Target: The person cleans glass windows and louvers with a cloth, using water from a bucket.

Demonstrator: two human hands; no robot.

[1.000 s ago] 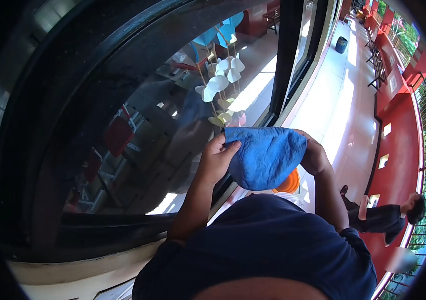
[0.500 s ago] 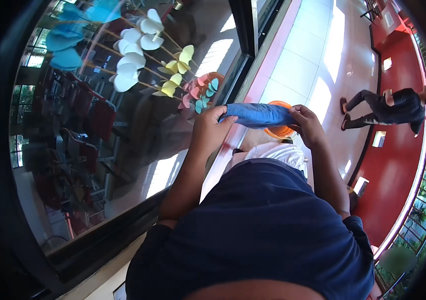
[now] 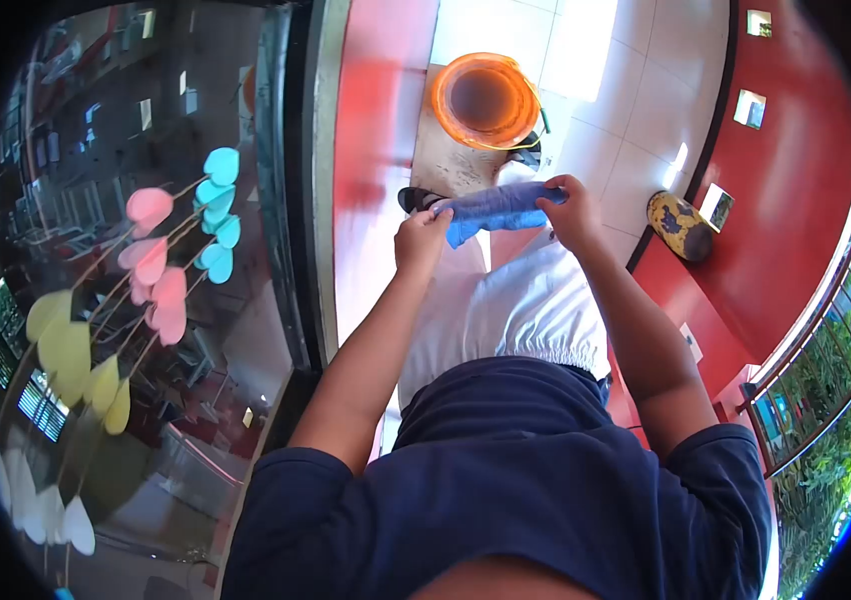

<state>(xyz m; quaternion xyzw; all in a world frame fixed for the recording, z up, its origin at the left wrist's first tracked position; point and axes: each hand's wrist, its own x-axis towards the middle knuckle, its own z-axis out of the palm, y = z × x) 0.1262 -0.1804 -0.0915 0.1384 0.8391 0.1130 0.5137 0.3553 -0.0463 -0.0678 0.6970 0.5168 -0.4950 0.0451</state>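
A folded blue cloth (image 3: 499, 209) is stretched between my two hands, in front of my white bottoms (image 3: 521, 300). My left hand (image 3: 423, 238) pinches its left end, and my right hand (image 3: 571, 210) grips its right end with the thumb on top. The lower edge of the cloth hangs a little loose. Beyond the cloth stands an orange bucket (image 3: 446, 88) on the floor; its dark inside shows, but what it holds I cannot make out.
On my left is a glass window (image 3: 216, 400) with strings of paper hearts (image 3: 156, 262). A red wall (image 3: 786, 150) with small square openings runs along the right, a yellow and dark rounded object (image 3: 681, 226) beside it. Pale floor tiles (image 3: 636, 65) lie ahead.
My view has turned and tipped, so the whole bucket now shows. The cloth is still in both hands, its lower edge hanging looser. The walking person is out of view.
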